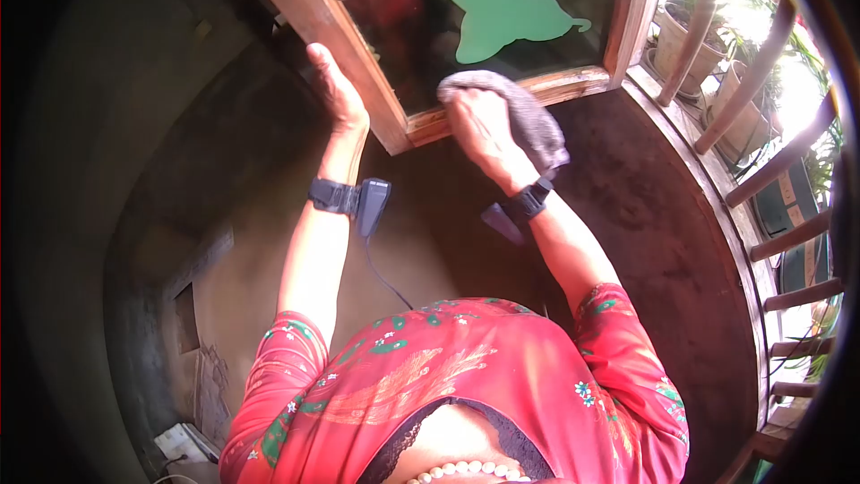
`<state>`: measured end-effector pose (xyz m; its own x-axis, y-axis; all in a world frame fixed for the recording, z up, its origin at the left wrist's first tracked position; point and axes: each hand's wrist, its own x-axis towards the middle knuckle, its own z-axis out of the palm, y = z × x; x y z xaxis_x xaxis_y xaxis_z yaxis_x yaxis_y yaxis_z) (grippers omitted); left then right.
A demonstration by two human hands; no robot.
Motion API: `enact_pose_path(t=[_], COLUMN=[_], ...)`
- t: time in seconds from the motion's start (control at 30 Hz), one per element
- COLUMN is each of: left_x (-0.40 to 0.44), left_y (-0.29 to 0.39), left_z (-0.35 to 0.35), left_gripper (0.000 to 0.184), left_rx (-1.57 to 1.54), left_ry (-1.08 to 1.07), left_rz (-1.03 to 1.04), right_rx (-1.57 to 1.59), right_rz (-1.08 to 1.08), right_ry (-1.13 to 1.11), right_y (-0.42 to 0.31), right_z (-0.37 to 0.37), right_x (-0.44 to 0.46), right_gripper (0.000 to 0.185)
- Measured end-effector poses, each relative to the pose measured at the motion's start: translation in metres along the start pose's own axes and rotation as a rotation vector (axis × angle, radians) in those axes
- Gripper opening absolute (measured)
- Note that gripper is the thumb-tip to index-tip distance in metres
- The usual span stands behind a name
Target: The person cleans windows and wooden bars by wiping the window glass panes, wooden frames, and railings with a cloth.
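A wooden-framed glass pane (394, 54) with a light green cut-out shape (484, 0) stands in front of me. My left hand (340, 94) is at the outer left side of the frame, thumb and palm against the wood, its other fingers mostly hidden behind it. A grey-brown cloth (536, 121) is in my right hand (481, 130), whose fingers are bent round it at the frame's bottom rail. The cloth hangs down on the right side of that hand. Both wrists carry black straps with small devices.
To the right, a window with wooden bars (761, 77) has potted plants (685, 50) behind it. A dark wall curves below its sill (717, 171). White objects with a cable (184, 444) lie at the lower left.
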<state>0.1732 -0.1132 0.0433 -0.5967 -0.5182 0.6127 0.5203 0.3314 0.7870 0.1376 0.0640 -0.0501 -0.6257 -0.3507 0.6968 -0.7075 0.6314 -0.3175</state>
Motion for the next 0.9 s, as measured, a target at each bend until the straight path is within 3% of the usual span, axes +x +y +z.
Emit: enact_pose_path(t=[0.03, 0.1, 0.13, 0.17, 0.23, 0.3, 0.37, 0.43, 0.57, 0.6, 0.7, 0.8, 0.9], left_x=[0.011, -0.005, -0.008, -0.009, -0.016, -0.029, -0.036, -0.071, -0.129, -0.136, -0.139, -0.137, -0.134], left_y=[-0.017, 0.014, 0.013, 0.009, 0.009, 0.016, -0.016, -0.032, -0.066, -0.066, -0.054, -0.028, -0.009], left_z=[-0.003, 0.003, 0.008, -0.001, -0.005, -0.013, -0.045, -0.062, -0.083, -0.08, -0.064, -0.056, -0.04], left_gripper=[0.095, 0.095, 0.095, 0.095, 0.094, 0.092, 0.085, 0.075, 0.036, 0.032, 0.063, 0.077, 0.073], left_rx=[-0.05, 0.019, -0.053, -0.014, -0.079, -0.195, -0.19, -0.092, -0.062, -0.021, -0.056, -0.227, -0.354], left_ry=[0.041, 0.004, 0.008, -0.059, -0.103, -0.217, -0.229, -0.019, -0.322, -0.425, -0.654, -0.781, -0.768], left_rz=[0.033, -0.029, 0.089, 0.019, -0.045, -0.142, -0.251, -0.444, -0.513, -0.428, -0.132, -0.242, -0.174], right_rx=[0.118, 0.548, 0.731, 0.883, 1.273, 1.674, 2.056, 2.196, 2.384, 2.406, 2.401, 2.463, 2.497], right_rz=[-0.085, -0.051, 0.034, 0.089, 0.287, 0.584, 0.444, 0.512, 0.485, 0.488, 0.522, 0.492, 0.434], right_ry=[-0.045, -0.009, -0.115, -0.06, -0.231, -0.181, -0.378, -0.167, -0.233, -0.308, -0.346, -0.287, -0.355], right_y=[-0.008, -0.022, -0.02, -0.003, 0.008, 0.002, 0.0, -0.006, -0.015, -0.02, -0.037, -0.041, -0.037], right_z=[0.004, 0.001, -0.018, -0.001, -0.027, -0.04, -0.048, -0.037, -0.039, -0.044, -0.061, -0.066, -0.075], right_x=[0.003, 0.017, 0.018, 0.023, 0.023, 0.023, 0.022, 0.019, 0.018, 0.017, 0.017, 0.019, 0.017], right_gripper=[0.008, 0.014, 0.019, 0.017, 0.019, 0.023, 0.022, 0.022, 0.024, 0.024, 0.024, 0.025, 0.026])
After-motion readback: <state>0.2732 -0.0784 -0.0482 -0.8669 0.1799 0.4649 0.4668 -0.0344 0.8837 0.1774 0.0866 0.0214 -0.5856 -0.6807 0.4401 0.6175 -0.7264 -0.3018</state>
